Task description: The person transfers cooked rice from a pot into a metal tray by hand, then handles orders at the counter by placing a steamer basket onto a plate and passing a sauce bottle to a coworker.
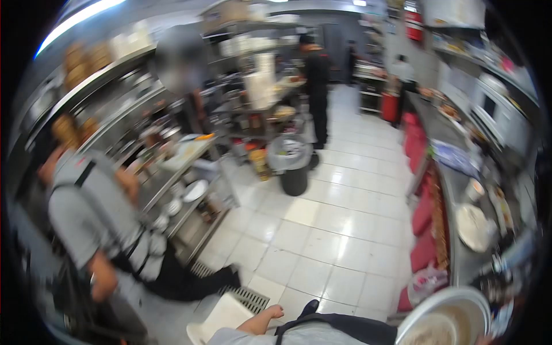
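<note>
At the bottom, my left hand (275, 312) hangs beside my dark apron, fingers loosely curled with nothing visible in them. A pale, smooth-sided object (221, 319), whose kind I cannot make out, stands near that forearm. At the lower right is a large round white basin (409, 329) with cloudy, beige contents. Only a sliver of my right hand (485, 340) shows, at the basin's outer rim; it appears to grip it, though most of the hand is out of frame.
A co-worker in grey (95, 201) stands at the left counter. Another person in black (316, 86) stands farther back, behind a lined trash bin (293, 179). Tiled floor (322, 244) runs between shelves and the right-hand metal counter (460, 227). A floor grate (250, 299) lies at lower left.
</note>
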